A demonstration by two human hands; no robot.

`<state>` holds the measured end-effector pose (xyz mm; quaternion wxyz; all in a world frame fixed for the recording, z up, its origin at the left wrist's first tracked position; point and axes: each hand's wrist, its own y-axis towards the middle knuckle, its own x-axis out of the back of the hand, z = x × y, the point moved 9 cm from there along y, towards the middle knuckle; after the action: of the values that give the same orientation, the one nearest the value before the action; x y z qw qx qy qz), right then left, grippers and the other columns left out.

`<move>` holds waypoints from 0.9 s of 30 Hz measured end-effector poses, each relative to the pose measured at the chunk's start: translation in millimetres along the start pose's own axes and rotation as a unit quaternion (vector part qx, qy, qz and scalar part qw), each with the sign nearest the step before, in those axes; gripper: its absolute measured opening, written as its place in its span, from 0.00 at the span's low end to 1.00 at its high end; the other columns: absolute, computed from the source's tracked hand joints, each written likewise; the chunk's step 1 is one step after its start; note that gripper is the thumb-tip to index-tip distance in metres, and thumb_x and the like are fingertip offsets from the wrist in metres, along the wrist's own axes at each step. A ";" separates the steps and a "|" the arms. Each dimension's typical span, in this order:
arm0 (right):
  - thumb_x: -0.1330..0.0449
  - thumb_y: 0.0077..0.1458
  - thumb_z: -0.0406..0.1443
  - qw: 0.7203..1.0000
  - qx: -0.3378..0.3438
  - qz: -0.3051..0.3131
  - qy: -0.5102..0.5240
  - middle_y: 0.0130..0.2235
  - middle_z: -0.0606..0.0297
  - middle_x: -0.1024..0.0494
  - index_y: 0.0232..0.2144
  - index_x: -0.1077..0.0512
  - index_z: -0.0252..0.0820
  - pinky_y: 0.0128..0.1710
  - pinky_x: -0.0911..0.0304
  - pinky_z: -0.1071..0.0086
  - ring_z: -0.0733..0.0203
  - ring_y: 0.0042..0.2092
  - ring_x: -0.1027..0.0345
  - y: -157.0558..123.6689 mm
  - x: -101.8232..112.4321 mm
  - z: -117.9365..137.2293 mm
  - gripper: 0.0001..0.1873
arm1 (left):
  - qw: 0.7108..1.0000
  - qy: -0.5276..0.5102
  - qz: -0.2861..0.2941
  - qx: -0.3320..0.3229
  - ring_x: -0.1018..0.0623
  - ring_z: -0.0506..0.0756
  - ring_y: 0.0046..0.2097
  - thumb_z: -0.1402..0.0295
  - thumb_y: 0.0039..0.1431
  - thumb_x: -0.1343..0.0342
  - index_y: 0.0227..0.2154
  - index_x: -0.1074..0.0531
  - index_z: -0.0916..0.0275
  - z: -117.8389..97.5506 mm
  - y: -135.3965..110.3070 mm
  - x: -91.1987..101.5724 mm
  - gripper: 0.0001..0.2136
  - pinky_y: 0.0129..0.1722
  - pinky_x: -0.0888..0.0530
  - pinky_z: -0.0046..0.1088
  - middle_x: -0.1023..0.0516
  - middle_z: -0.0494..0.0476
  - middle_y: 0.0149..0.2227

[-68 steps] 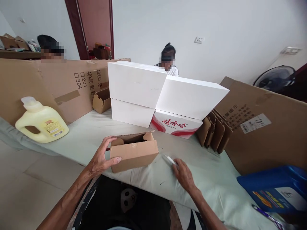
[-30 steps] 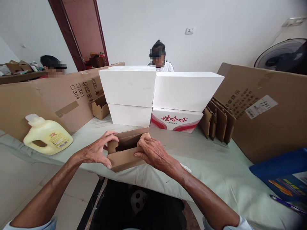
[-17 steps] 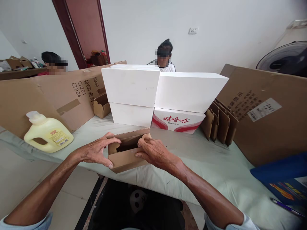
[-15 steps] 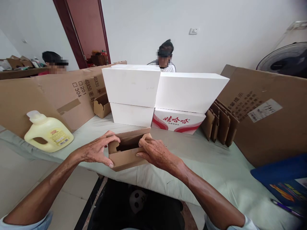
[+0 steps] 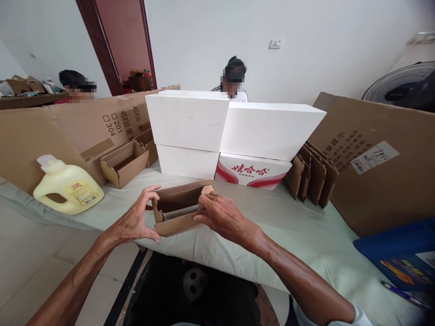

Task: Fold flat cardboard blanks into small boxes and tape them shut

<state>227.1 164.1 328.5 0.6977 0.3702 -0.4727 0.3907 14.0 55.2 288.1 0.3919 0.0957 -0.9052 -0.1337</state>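
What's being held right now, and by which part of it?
The small cardboard box: the right hand grips its right end. The left hand is cupped around the left end; whether it grips cannot be told.

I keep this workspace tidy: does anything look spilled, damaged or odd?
Just a dark mark near the front edge of the green cloth, odd because the rest looks plain; stain or scrap, I can't tell. The box in the right hand shows no damage.
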 end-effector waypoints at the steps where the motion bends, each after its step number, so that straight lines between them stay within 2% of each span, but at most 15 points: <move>1: 0.33 0.71 0.37 1.000 0.008 -0.005 0.007 0.39 0.65 0.27 0.36 0.38 0.46 0.36 0.50 0.66 0.58 0.42 0.35 1.4 2.5 -1.6 0.16 | 1.000 -0.010 -0.007 0.001 0.30 0.73 0.71 0.55 0.38 0.16 0.54 0.36 0.52 1.6 0.4 0.3 0.44 0.63 0.22 0.54 0.40 0.71 0.76; 4: 0.29 0.67 0.37 0.999 0.032 -0.014 0.039 0.42 0.65 0.29 0.37 0.35 0.45 0.40 0.45 0.66 0.59 0.42 0.37 5.3 8.3 -11.6 0.17 | 0.998 -0.049 -0.030 0.008 0.30 0.71 0.72 0.54 0.43 0.18 0.50 0.39 0.53 7.8 2.7 0.4 0.39 0.60 0.20 0.50 0.38 0.72 0.74; 7: 0.24 0.61 0.37 0.995 0.047 -0.015 0.091 0.42 0.67 0.30 0.37 0.33 0.44 0.41 0.43 0.67 0.61 0.41 0.38 10.1 11.8 -26.7 0.19 | 0.996 -0.064 -0.054 0.025 0.26 0.70 0.68 0.53 0.39 0.17 0.47 0.40 0.54 14.9 5.1 -2.4 0.40 0.61 0.21 0.52 0.35 0.73 0.72; 10: 0.25 0.62 0.37 0.988 0.057 -0.018 0.143 0.39 0.69 0.31 0.36 0.31 0.43 0.39 0.43 0.67 0.61 0.41 0.39 15.8 15.4 -41.5 0.16 | 0.993 -0.082 -0.081 0.036 0.24 0.69 0.65 0.53 0.37 0.17 0.46 0.40 0.54 20.4 6.5 -5.9 0.41 0.62 0.22 0.51 0.31 0.72 0.69; 12: 0.25 0.62 0.43 0.982 0.072 -0.018 0.172 0.38 0.68 0.31 0.35 0.28 0.43 0.38 0.44 0.67 0.60 0.40 0.39 18.9 17.9 -48.7 0.17 | 0.990 -0.094 -0.097 0.036 0.23 0.68 0.64 0.53 0.38 0.18 0.46 0.40 0.54 24.6 7.2 -7.4 0.40 0.60 0.21 0.49 0.29 0.70 0.66; 15: 0.27 0.60 0.58 0.970 0.100 -0.043 0.220 0.40 0.65 0.29 0.37 0.24 0.43 0.39 0.41 0.65 0.58 0.40 0.37 20.9 24.0 -60.0 0.26 | 0.982 -0.099 -0.159 0.041 0.22 0.66 0.61 0.53 0.38 0.19 0.46 0.40 0.54 36.0 7.4 -2.2 0.39 0.58 0.20 0.47 0.27 0.67 0.63; 17: 0.27 0.56 0.63 0.953 0.105 -0.084 0.271 0.43 0.62 0.26 0.39 0.22 0.45 0.41 0.37 0.63 0.58 0.41 0.35 20.1 26.3 -72.3 0.30 | 0.970 -0.098 -0.219 0.050 0.21 0.65 0.59 0.52 0.36 0.19 0.45 0.40 0.54 45.5 7.1 3.1 0.40 0.56 0.20 0.47 0.26 0.65 0.61; 19: 0.24 0.51 0.63 0.927 0.085 -0.147 0.334 0.50 0.59 0.25 0.44 0.22 0.46 0.47 0.32 0.60 0.56 0.45 0.32 17.0 22.4 -91.0 0.33 | 0.956 -0.090 -0.274 0.063 0.20 0.64 0.56 0.50 0.35 0.18 0.45 0.39 0.54 53.5 7.5 5.4 0.41 0.54 0.20 0.46 0.25 0.63 0.59; 21: 0.20 0.47 0.61 0.897 0.034 -0.199 0.393 0.61 0.56 0.27 0.55 0.24 0.50 0.53 0.29 0.57 0.53 0.52 0.29 11.5 5.4 -113.1 0.40 | 0.943 -0.081 -0.314 0.078 0.19 0.63 0.54 0.47 0.32 0.18 0.46 0.39 0.54 58.3 8.9 4.1 0.43 0.53 0.19 0.46 0.25 0.62 0.57; 23: 0.19 0.45 0.59 0.873 -0.025 -0.189 0.450 0.65 0.55 0.29 0.64 0.29 0.52 0.58 0.28 0.56 0.50 0.58 0.29 5.4 -26.5 -128.6 0.50 | 0.930 -0.071 -0.348 0.093 0.19 0.63 0.52 0.43 0.29 0.19 0.47 0.38 0.54 59.4 9.4 1.8 0.45 0.52 0.18 0.47 0.25 0.61 0.56; 25: 0.21 0.46 0.61 0.860 -0.063 -0.123 0.492 0.60 0.56 0.22 0.65 0.29 0.48 0.57 0.27 0.57 0.49 0.58 0.27 -1.9 -62.4 -132.3 0.50 | 0.919 -0.056 -0.373 0.114 0.20 0.64 0.49 0.37 0.27 0.21 0.47 0.38 0.55 59.2 8.5 -0.3 0.48 0.49 0.18 0.46 0.26 0.60 0.54; 27: 0.22 0.46 0.60 0.864 -0.082 -0.079 0.491 0.50 0.58 0.17 0.58 0.23 0.44 0.52 0.24 0.58 0.49 0.52 0.24 -13.5 -84.4 -132.8 0.44 | 0.910 -0.023 -0.388 0.148 0.20 0.64 0.46 0.33 0.26 0.23 0.47 0.37 0.55 61.4 7.9 -0.8 0.49 0.44 0.18 0.46 0.27 0.59 0.51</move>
<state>267.4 259.6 209.4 0.8960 0.1080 -0.0691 0.4252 -31.1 73.2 249.7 0.2699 0.4931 -0.8148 -0.1417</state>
